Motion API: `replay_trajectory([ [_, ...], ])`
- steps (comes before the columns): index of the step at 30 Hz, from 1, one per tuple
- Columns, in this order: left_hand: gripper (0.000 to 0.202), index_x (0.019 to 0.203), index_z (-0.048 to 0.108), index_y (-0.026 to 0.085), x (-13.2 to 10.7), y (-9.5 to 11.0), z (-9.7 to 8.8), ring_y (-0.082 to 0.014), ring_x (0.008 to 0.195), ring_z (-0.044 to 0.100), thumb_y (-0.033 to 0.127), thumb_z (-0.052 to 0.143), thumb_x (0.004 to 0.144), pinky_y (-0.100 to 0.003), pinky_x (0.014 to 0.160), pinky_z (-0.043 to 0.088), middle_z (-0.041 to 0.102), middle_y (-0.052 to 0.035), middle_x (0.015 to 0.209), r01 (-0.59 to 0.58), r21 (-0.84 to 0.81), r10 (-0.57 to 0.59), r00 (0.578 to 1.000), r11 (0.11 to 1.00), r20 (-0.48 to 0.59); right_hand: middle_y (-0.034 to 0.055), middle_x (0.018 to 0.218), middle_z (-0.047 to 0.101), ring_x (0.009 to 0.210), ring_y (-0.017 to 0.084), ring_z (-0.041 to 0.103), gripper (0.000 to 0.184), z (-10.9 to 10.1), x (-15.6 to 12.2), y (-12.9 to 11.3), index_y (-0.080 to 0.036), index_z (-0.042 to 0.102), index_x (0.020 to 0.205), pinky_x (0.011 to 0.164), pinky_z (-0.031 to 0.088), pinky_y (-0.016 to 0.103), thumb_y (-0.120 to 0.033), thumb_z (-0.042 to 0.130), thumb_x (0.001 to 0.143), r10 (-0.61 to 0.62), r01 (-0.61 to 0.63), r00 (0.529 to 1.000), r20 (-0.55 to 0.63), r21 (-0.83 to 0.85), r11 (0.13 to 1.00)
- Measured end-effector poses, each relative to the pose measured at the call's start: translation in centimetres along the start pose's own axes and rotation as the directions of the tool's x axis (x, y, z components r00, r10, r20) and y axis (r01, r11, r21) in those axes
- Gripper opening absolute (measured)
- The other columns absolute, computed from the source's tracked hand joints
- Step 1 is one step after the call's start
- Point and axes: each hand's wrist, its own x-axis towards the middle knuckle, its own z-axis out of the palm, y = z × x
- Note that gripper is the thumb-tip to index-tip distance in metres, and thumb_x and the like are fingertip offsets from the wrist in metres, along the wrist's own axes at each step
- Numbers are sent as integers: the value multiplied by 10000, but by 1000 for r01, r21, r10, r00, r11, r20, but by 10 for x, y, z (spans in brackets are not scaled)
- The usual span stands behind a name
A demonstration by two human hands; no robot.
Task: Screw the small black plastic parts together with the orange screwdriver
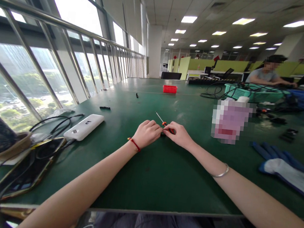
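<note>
Both hands meet over the middle of the green table [146, 178]. In my right hand [180, 135] is a screwdriver [164, 123] with an orange and black handle. Its thin metal shaft points away and to the left, above the tabletop. My left hand [147, 133] is closed right beside it, knuckles up, its fingertips hidden. A small dark piece [163, 134] shows just below the fingertips, between the two hands. Whether the left fingers grip that piece cannot be made out.
A red bin [169, 89] stands farther back, with small black parts [105, 107] to its left. A white power bank [84, 127], cables and a phone [28, 170] lie left. Right are a blue-white glove [289, 170], a green basket [256, 92] and a seated person [266, 73].
</note>
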Motion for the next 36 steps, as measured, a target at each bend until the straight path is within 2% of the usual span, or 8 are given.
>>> replay_trajectory([
  [9,127,820,668,206,1,2,-3,-179,826,567,257,557,786,-287,733,431,677,-18,825,265,-232,-269,963,936,13,21,819,563,727,130,535,168,-8,0,1,-212,685,833,672,401,254,-332,577,784,-51,51,999,-1,-18,999],
  [14,97,762,683,226,2,4,1,-182,940,594,280,612,725,-294,851,455,674,16,1021,325,-437,-297,946,839,133,19,782,546,679,119,510,244,-16,1,3,-204,686,839,664,397,253,-329,476,845,8,-9,997,-83,-6,1000],
  [21,152,785,715,220,4,-6,4,-195,824,629,275,595,709,-289,782,486,698,-14,893,436,-372,-361,897,820,257,21,777,539,672,123,508,240,-16,1,9,-205,691,839,655,394,257,-323,482,838,14,-17,998,-58,-50,999],
  [23,167,786,721,217,-1,-23,-4,-212,811,629,276,587,707,-292,742,488,701,-34,869,546,-237,-487,832,803,266,20,774,539,663,122,507,237,-15,0,9,-212,691,837,643,390,257,-326,484,838,12,-15,999,-47,-67,998],
  [26,224,846,723,217,-17,-57,-20,-253,828,629,292,546,733,-308,686,489,696,-71,887,745,15,-729,648,667,219,17,788,544,656,118,502,214,-15,-1,8,-218,689,831,631,382,255,-322,502,826,7,-9,1000,-21,-89,996],
  [32,276,922,714,153,-51,-109,-34,-288,879,615,276,577,716,-326,680,485,673,-146,959,881,258,-909,337,397,246,14,817,546,673,116,509,192,-12,-2,10,-222,683,847,631,374,252,-322,524,806,18,-14,999,36,-99,995],
  [34,277,921,710,147,-57,-115,-36,-295,898,608,287,602,706,-334,692,483,669,-150,970,891,274,-916,287,363,281,13,812,544,673,117,507,197,-12,-2,11,-221,683,850,633,372,254,-324,521,807,19,-14,998,52,-105,994],
  [36,281,926,707,155,-61,-119,-39,-299,918,599,305,614,708,-348,714,479,665,-145,982,900,255,-914,275,354,298,11,805,543,669,117,502,192,-11,-2,12,-224,683,845,629,368,254,-324,524,805,17,-9,998,66,-108,994],
])
